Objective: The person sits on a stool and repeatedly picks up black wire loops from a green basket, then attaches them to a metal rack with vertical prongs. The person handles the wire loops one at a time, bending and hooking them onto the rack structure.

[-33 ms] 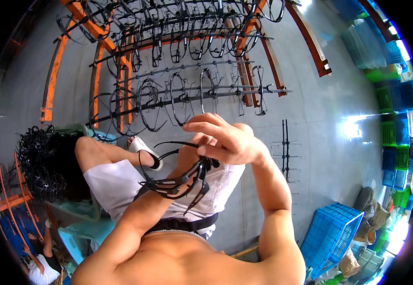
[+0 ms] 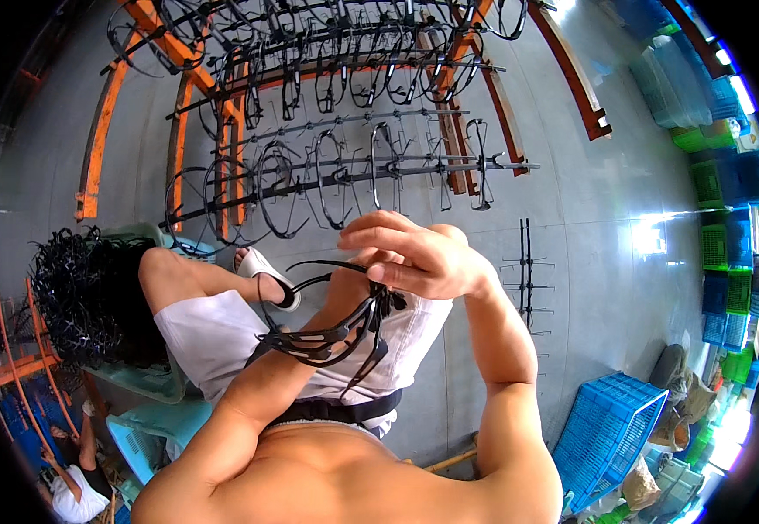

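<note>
Several black curved plastic frames [image 2: 331, 336] hang in a bunch across my left wrist and forearm, their thin arms pointing various ways. My left hand [image 2: 366, 256] is bent up at the bunch's upper end and seems closed on it, though its fingers are mostly hidden. Over it, my right hand [image 2: 427, 260] is held with curled fingers, its thumb close to the frames' upper edge. Whatever may sit between its fingertips is too hidden to make out. Ahead, similar black looped frames hang on a dark rod rack [image 2: 336, 179] with short prongs.
Orange metal stands [image 2: 91, 148] carry further rods of frames. At my left, a heap of black pieces [image 2: 82, 297] fills a pale green crate [image 2: 148, 384]. A blue crate [image 2: 611, 437] stands at right, near a pronged rod [image 2: 526, 271] on the floor. Another person [image 2: 78, 489] is at lower left.
Almost nothing differs. Both hands and the frames have shifted very slightly in the picture.
</note>
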Motion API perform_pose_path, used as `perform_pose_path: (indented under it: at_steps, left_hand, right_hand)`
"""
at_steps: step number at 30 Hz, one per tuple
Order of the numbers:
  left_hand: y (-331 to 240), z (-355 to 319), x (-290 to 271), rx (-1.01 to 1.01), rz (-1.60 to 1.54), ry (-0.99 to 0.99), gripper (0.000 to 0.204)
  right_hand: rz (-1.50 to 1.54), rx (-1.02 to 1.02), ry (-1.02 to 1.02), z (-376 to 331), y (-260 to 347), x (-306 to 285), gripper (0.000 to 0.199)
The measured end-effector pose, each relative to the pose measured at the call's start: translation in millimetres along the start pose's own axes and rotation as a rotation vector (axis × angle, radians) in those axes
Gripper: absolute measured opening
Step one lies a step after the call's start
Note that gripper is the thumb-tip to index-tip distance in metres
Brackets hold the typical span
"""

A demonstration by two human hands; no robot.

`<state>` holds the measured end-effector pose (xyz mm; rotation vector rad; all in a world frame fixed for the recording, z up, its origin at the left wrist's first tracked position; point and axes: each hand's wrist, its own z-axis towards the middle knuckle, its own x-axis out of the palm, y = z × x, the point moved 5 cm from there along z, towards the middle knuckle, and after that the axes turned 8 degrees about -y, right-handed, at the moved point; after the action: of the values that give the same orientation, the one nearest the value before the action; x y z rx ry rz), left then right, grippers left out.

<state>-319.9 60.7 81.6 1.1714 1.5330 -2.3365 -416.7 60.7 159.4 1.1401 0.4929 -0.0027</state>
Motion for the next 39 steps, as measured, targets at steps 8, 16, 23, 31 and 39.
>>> perform_pose_path:
  at_steps: [8,16,23,31,39]
  left_hand:
    - [-2.0,-43.1,-38.6,0.326,0.035,0.102,0.022]
    - [-11.4,-75.2,-67.6,0.676,0.170,0.163,0.020]
    - [-14.7,-95.5,-72.9,0.866,0.336,0.160,0.019]
    - [-16.8,-105.7,-58.5,0.978,0.611,0.149,0.019]
    - [-5.2,-106.5,-25.0,0.835,0.094,0.169,0.011]
  right_hand:
    - [-0.051,-0.135,-0.089,16.3,43.1,19.5,0.026]
    - [-0.480,-0.217,0.270,30.6,100.1,57.2,0.025]
    - [-0.617,-0.214,0.548,30.6,102.6,79.7,0.009]
    - [-0.265,-0.117,0.541,41.8,76.4,74.7,0.012]
    - [-0.331,0.074,0.052,24.4,83.7,36.5,0.016]
